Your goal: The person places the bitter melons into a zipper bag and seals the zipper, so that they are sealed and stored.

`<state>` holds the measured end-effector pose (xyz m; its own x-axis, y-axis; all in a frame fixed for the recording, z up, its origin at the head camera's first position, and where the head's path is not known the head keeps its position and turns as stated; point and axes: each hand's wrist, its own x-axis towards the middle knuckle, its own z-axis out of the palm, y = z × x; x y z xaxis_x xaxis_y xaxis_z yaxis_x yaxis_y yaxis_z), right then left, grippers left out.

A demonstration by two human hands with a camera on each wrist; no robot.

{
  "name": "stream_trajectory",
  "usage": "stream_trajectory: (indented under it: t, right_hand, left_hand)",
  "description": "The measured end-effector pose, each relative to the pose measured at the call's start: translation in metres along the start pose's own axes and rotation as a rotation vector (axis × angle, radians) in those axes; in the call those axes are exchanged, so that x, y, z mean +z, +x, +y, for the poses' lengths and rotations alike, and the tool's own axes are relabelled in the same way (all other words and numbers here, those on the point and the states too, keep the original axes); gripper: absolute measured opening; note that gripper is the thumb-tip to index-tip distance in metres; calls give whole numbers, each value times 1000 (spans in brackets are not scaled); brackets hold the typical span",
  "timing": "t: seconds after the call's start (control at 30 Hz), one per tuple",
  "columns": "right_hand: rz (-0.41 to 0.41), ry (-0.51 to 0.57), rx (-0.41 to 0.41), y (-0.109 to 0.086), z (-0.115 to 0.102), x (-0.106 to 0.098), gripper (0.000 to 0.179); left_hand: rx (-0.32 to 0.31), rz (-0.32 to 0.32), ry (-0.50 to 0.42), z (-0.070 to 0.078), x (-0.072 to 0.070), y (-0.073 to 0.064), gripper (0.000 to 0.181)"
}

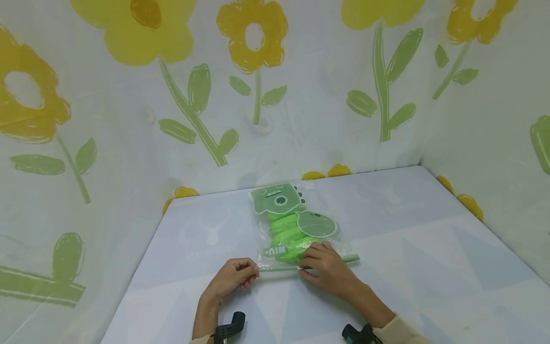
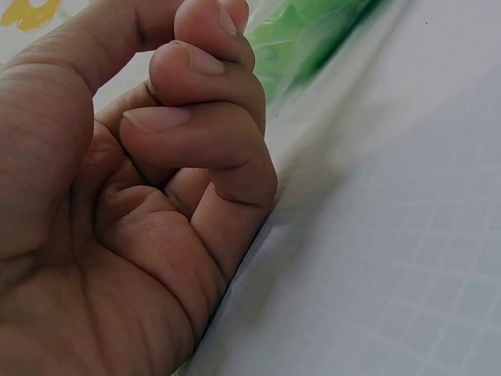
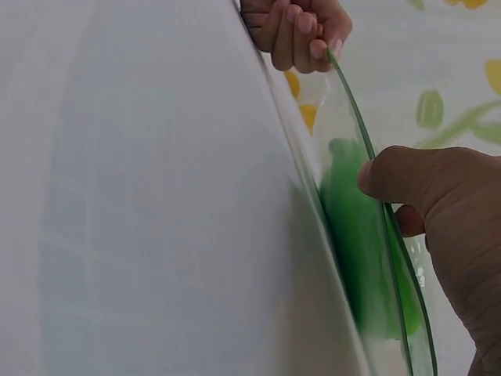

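A clear zip bag with green cartoon print lies on the table, its green zip edge toward me. Inside is a bright green ribbed item; its kind I cannot tell. My left hand pinches the zip's left corner between thumb and index finger, the other fingers curled in the left wrist view. Further right along the same edge, my right hand pinches the green zip strip between thumb and finger. In the right wrist view, the strip's two green lines run together toward the left hand and stand apart on the near side of the right thumb.
The white table has pale blue triangles. Behind it and at both sides hangs a white cloth with yellow flowers and green leaves. Black wrist camera mounts sit on both wrists.
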<state>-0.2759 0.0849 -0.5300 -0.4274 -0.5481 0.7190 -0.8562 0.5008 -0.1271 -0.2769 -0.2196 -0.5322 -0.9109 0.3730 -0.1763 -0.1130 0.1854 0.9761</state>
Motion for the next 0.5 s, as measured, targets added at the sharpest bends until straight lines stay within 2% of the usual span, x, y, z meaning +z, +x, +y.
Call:
stream_trajectory:
  t: [0.5]
  right_hand:
    - [22,4,8,-9,5,-3,17]
  left_hand:
    - [2,0,-12,1,0,0,23]
